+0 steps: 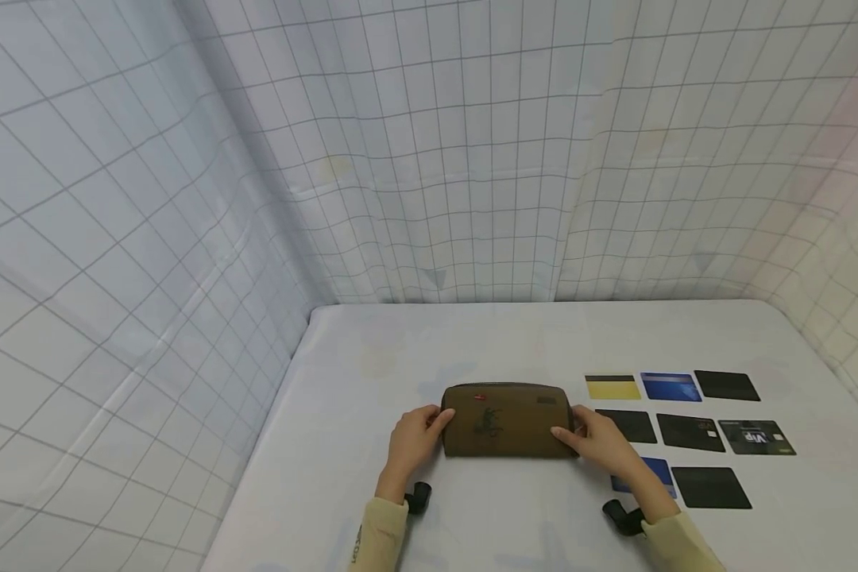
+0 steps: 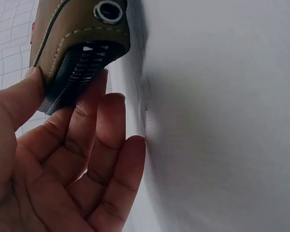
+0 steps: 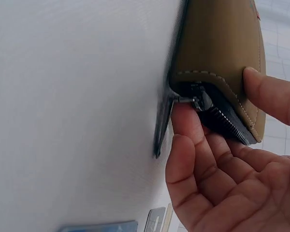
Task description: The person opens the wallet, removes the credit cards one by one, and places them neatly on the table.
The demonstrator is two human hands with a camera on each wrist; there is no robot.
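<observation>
A brown zip-around wallet [image 1: 509, 421] with a small red tag and a dark printed figure is held by both hands at the middle of the white table. My left hand [image 1: 413, 438] pinches its left end, thumb on the front face and fingers behind; the left wrist view shows the zipper teeth and a metal eyelet [image 2: 108, 12] there. My right hand [image 1: 600, 442] grips the right end the same way. In the right wrist view, the zipper slider [image 3: 203, 101] sits at that end, with a dark pull tab [image 3: 162, 128] hanging from it. The zipper looks closed.
Several cards lie in rows on the right of the table, among them a yellow one [image 1: 612, 388], a blue one [image 1: 670, 387] and a black VIP card [image 1: 756, 438]. My right forearm overlaps another blue card [image 1: 656, 470]. White grid-patterned curtains [image 1: 436, 159] surround the table.
</observation>
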